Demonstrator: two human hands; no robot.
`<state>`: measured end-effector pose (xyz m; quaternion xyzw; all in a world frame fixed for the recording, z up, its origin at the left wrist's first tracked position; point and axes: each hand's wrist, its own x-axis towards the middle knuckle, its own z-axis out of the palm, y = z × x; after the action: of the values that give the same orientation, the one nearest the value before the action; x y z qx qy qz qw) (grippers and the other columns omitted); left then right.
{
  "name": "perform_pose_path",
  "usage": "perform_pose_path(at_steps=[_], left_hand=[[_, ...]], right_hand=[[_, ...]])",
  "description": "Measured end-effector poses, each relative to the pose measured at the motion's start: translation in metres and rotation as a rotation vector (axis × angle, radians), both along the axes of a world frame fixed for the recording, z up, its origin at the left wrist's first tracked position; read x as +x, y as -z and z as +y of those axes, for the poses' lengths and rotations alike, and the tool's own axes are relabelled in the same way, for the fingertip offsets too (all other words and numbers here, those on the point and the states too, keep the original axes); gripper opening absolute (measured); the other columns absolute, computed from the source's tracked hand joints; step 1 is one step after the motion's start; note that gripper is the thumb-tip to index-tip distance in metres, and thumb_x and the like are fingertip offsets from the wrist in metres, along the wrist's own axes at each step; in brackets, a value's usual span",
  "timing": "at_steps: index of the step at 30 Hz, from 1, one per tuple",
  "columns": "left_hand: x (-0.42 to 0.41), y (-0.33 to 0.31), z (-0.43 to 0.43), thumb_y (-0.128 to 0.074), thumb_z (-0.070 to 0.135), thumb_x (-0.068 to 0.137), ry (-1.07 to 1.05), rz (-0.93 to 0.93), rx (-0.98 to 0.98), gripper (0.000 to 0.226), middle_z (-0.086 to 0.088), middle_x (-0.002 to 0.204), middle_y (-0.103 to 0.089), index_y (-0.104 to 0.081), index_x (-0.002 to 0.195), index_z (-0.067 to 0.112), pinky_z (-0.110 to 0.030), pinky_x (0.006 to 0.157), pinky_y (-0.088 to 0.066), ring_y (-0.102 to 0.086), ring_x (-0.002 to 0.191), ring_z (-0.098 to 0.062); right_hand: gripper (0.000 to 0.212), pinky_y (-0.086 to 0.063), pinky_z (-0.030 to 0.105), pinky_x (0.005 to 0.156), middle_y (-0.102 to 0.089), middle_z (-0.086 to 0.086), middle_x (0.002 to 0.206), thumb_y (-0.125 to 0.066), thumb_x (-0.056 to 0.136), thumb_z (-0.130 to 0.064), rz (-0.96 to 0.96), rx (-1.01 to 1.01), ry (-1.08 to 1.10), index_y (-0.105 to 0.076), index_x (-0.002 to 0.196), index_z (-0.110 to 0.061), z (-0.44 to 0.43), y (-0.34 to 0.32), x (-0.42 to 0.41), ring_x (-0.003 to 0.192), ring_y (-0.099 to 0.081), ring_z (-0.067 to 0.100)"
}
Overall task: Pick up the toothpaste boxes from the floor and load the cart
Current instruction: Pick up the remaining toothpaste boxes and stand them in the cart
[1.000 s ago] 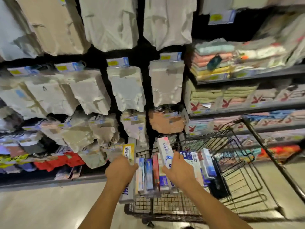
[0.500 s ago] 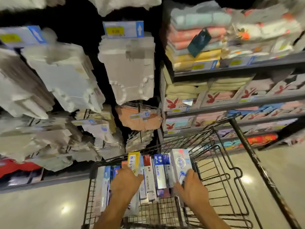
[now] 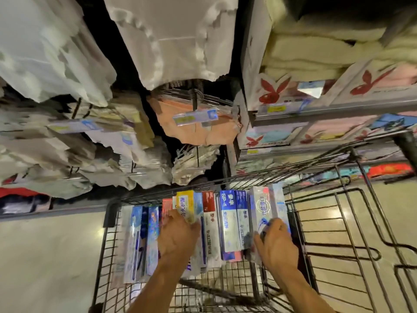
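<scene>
Shop aisle: price-tagged shelves, wire cart

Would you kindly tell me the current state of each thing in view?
cart: holds a row of boxes
toothpaste boxes: side by side inside the cart
left hand: grips the yellow toothpaste box
right hand: grips the white toothpaste box, row's right end

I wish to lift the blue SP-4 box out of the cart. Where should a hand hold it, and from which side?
Probably at its near end, from above. The SP-4 box lies lengthwise in the cart, packed between a red-topped box and another blue box, so its long sides leave no finger room.
</scene>
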<state>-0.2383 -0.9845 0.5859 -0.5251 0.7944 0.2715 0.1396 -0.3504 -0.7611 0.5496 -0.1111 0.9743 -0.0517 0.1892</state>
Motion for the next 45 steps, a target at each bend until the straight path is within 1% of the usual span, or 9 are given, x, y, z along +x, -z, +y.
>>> perform_pose_path(at_steps=[4, 8, 11, 18, 23, 28, 35, 40, 45], left_hand=[[-0.001, 0.011, -0.003, -0.057, 0.062, 0.089, 0.001, -0.019, -0.034, 0.065, -0.006, 0.119, -0.059, -0.04, 0.13, 0.014, -0.039, 0.079, -0.052, -0.062, 0.104, -0.026], [0.001, 0.014, -0.005, -0.053, 0.063, 0.091, 0.028, -0.072, -0.056, 0.069, -0.007, 0.123, -0.058, -0.035, 0.135, 0.013, -0.04, 0.076, -0.052, -0.063, 0.105, -0.027], [0.002, 0.006, -0.003, -0.055, 0.06, 0.091, 0.055, -0.066, -0.064, 0.068, -0.01, 0.124, -0.055, -0.033, 0.133, 0.011, -0.042, 0.076, -0.054, -0.062, 0.106, -0.028], [-0.011, -0.053, -0.005, -0.052, 0.05, 0.097, 0.187, -0.089, -0.08, 0.071, -0.015, 0.144, -0.041, -0.025, 0.148, 0.009, -0.043, 0.094, -0.05, -0.05, 0.128, -0.032], [-0.015, -0.135, 0.001, -0.047, 0.052, 0.097, 0.404, -0.064, -0.195, 0.056, -0.011, 0.134, -0.052, -0.042, 0.14, 0.016, -0.042, 0.092, -0.049, -0.053, 0.122, -0.029], [-0.017, -0.23, 0.009, -0.046, 0.05, 0.096, 0.549, 0.004, -0.371, 0.046, -0.009, 0.124, -0.056, -0.049, 0.129, 0.018, -0.042, 0.09, -0.047, -0.055, 0.114, -0.029], [0.009, -0.33, 0.0, -0.048, 0.054, 0.095, 0.504, 0.04, -0.569, 0.057, -0.009, 0.124, -0.055, -0.047, 0.138, 0.016, -0.041, 0.085, -0.043, -0.055, 0.112, -0.03], [0.078, -0.378, -0.021, -0.047, 0.054, 0.096, 0.404, 0.056, -0.655, 0.057, -0.01, 0.137, -0.05, -0.042, 0.141, 0.018, -0.048, 0.104, -0.036, -0.047, 0.127, -0.032], [0.181, -0.397, -0.049, -0.047, 0.054, 0.094, 0.16, -0.006, -0.677, 0.053, -0.01, 0.132, -0.053, -0.046, 0.134, 0.019, -0.05, 0.104, -0.037, -0.048, 0.125, -0.033]], right_hand=[[0.056, -0.056, 0.035, 0.057, -0.054, 0.006, 0.107, -0.065, 0.089, -0.057, 0.0, 0.037, 0.004, -0.041, 0.113, -0.013, -0.008, 0.017, -0.009, 0.095, -0.064, 0.025], [0.061, -0.035, 0.026, 0.042, -0.053, 0.011, 0.092, -0.082, 0.074, -0.048, 0.0, 0.058, 0.009, -0.05, 0.104, -0.005, -0.009, 0.02, -0.01, 0.076, -0.063, 0.03], [0.063, -0.034, 0.027, 0.044, -0.054, 0.011, 0.095, -0.081, 0.077, -0.052, 0.035, 0.065, -0.014, -0.054, 0.108, -0.005, -0.007, 0.008, -0.01, 0.083, -0.063, 0.028], [0.056, -0.055, 0.034, 0.068, -0.053, 0.007, 0.118, -0.054, 0.096, -0.056, 0.064, -0.008, -0.091, -0.045, 0.133, -0.014, -0.012, -0.065, -0.021, 0.106, -0.057, 0.024], [0.049, -0.053, 0.038, 0.079, -0.053, 0.005, 0.126, -0.053, 0.099, -0.047, 0.054, -0.122, -0.258, -0.041, 0.136, -0.017, -0.02, -0.145, -0.032, 0.114, -0.055, 0.024], [0.044, -0.051, 0.037, 0.082, -0.054, 0.004, 0.119, -0.054, 0.097, -0.048, 0.185, -0.145, -0.42, -0.046, 0.128, -0.018, -0.027, -0.236, -0.034, 0.108, -0.056, 0.024], [0.049, -0.045, 0.042, 0.096, -0.057, 0.002, 0.127, -0.047, 0.098, -0.051, 0.308, -0.195, -0.624, -0.044, 0.139, -0.025, -0.059, -0.342, -0.021, 0.119, -0.053, 0.028], [0.053, -0.041, 0.043, 0.098, -0.057, 0.002, 0.13, -0.034, 0.096, -0.056, 0.402, -0.245, -0.818, -0.048, 0.136, -0.025, -0.118, -0.391, 0.014, 0.12, -0.053, 0.028], [0.051, -0.042, 0.042, 0.094, -0.058, 0.002, 0.122, -0.046, 0.097, -0.054, 0.437, -0.357, -1.003, -0.047, 0.137, -0.024, -0.188, -0.415, 0.085, 0.114, -0.055, 0.029]])
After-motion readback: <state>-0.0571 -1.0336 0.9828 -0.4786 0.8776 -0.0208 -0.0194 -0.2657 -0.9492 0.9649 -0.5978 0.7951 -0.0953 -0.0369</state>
